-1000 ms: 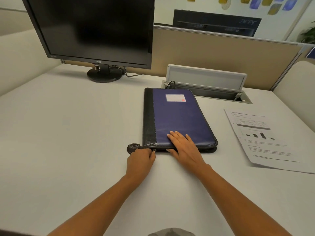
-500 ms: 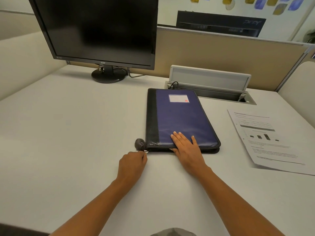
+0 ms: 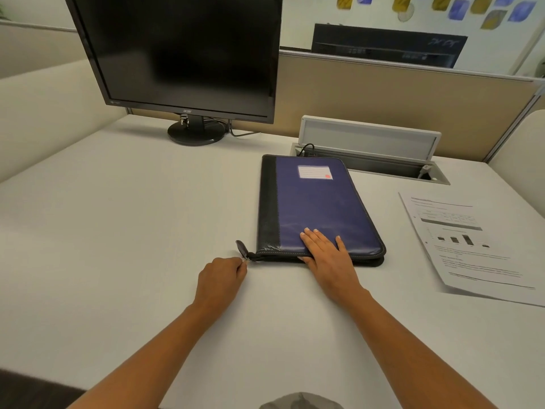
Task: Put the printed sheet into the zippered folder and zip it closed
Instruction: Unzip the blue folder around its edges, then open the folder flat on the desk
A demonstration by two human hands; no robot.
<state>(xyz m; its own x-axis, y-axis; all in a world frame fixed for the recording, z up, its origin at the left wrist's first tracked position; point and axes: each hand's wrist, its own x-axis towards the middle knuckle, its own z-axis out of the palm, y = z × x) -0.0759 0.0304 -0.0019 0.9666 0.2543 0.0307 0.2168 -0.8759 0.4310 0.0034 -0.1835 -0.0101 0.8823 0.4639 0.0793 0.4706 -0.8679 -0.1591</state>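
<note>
Zippered folder [image 3: 318,208] long axis away (spine [image 3: 268,202] left); left hand [image 3: 219,278] pinches zipper pull [image 3: 247,260].

The pale counter [image 3: 118,231] carries a blue-and-black leatherette zippered folder [image 3: 318,208], a printed white paper sheet [image 3: 460,246] lying flat to its right, and a black flat-screen monitor [image 3: 182,54] at the back left.

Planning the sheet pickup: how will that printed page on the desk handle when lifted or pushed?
Printed sheet looks like a single thin page, so probably floppy and light; it would likely droop from a one-edge grip. It lies flat on the smooth desk, so a push would probably slide it, and pinching an edge may be fiddly.
</note>
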